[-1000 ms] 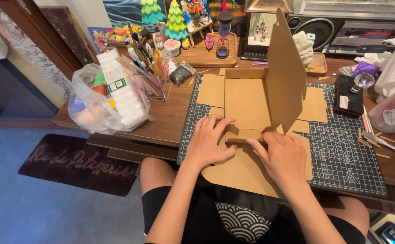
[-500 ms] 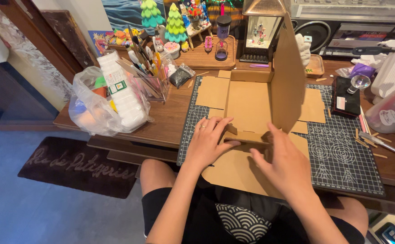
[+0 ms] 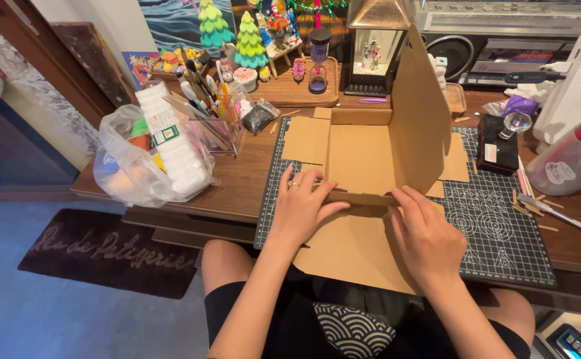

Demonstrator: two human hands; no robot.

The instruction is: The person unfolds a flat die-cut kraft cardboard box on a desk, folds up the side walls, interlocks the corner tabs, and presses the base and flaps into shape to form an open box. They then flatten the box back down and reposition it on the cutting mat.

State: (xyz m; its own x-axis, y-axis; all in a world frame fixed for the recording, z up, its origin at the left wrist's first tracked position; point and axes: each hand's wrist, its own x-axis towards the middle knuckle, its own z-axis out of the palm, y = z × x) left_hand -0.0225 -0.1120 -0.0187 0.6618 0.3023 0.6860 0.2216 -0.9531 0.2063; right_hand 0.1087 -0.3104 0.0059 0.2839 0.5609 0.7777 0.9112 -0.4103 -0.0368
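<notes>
Now both hands are pressing on a flat-cut cardboard box lying on the dark cutting mat on the counter. Left hand is lying flat, fingers spread, along the front fold. Right hand, its grip loosely curled, is resting on the near flap, beside the upright side panel.
</notes>
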